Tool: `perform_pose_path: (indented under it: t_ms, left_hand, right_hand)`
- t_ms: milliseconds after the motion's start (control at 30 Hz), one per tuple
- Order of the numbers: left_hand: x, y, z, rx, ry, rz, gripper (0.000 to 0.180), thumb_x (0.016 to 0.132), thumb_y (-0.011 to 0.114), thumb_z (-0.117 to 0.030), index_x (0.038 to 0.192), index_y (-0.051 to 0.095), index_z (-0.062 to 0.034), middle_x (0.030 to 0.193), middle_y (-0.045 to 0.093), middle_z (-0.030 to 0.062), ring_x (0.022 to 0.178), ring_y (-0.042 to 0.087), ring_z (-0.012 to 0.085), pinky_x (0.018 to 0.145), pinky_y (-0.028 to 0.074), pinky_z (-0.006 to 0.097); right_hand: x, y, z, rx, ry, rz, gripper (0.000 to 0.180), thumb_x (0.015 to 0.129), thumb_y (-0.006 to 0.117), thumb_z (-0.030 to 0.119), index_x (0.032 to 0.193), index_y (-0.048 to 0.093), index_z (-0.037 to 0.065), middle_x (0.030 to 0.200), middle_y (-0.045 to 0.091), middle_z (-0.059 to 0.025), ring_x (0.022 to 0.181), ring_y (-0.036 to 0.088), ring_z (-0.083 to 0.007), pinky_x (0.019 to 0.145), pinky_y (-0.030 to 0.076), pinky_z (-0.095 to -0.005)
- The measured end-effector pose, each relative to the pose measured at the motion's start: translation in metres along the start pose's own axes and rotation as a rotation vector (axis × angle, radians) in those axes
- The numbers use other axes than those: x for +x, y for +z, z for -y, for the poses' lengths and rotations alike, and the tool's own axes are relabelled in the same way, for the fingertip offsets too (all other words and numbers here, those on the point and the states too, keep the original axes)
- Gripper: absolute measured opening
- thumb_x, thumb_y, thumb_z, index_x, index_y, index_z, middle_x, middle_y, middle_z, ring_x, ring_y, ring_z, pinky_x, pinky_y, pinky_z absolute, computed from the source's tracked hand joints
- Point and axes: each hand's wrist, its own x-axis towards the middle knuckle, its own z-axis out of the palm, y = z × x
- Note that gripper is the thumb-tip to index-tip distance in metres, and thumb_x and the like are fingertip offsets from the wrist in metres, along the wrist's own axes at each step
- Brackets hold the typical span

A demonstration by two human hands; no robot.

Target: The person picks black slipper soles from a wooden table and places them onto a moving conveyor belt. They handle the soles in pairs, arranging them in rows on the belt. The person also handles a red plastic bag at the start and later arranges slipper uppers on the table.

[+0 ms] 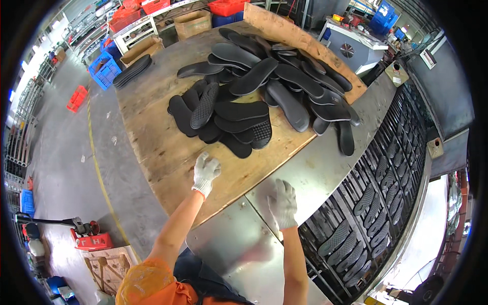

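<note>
My left hand [206, 173] wears a white knit glove and hovers over the wooden table [152, 137], fingers loosely curled, holding nothing. The nearest thing to it is the pile of black shoe soles [254, 91] just beyond. My right hand [283, 203], also gloved, rests flat with fingers spread on the grey metal plate [325, 168] beside the table, empty. To its right, a black slatted conveyor [386, 188] carries several dark soles.
A raised wooden board [300, 38] edges the table's far side. Blue [105, 68] and red crates [226, 7], cardboard boxes [192, 23] and shelving stand behind. A red pallet jack [91, 239] sits on the grey floor at lower left, by a yellow floor line.
</note>
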Motion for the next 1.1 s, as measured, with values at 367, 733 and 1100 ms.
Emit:
perform_pose_path:
  t_ms: [367, 733, 1100]
  left_hand:
    - [0.103, 0.003, -0.053, -0.092, -0.103, -0.023, 0.059, 0.090, 0.073, -0.012, 0.141, 0.046, -0.0032, 0.115, 0.059, 0.0076, 0.083, 0.066, 0.0201, 0.075, 0.063, 0.043]
    - [0.114, -0.007, -0.058, -0.286, -0.068, 0.178, 0.035, 0.089, 0.061, 0.009, 0.122, 0.058, -0.0042, 0.118, 0.066, 0.0083, 0.102, 0.068, 0.0221, 0.085, 0.063, 0.043]
    - [0.098, -0.020, -0.051, -0.247, -0.142, 0.232, 0.041, 0.092, 0.057, 0.010, 0.132, 0.054, -0.0002, 0.126, 0.064, 0.0106, 0.112, 0.067, 0.0240, 0.092, 0.061, 0.046]
  right_hand:
    - [0.241, 0.006, 0.098, -0.466, -0.317, 0.085, 0.084, 0.076, 0.073, 0.003, 0.151, 0.036, 0.015, 0.154, 0.040, -0.0134, 0.140, 0.040, -0.0384, 0.110, 0.041, -0.0515]
    - [0.306, 0.006, 0.122, -0.199, -0.258, 0.291, 0.044, 0.082, 0.063, 0.014, 0.126, 0.062, 0.008, 0.127, 0.066, -0.0162, 0.121, 0.061, -0.0301, 0.099, 0.049, -0.0422]
    - [0.282, 0.035, 0.097, 0.345, 0.118, 0.184, 0.050, 0.074, 0.069, 0.035, 0.107, 0.069, -0.001, 0.107, 0.070, -0.0256, 0.107, 0.064, -0.0429, 0.093, 0.049, -0.0464]
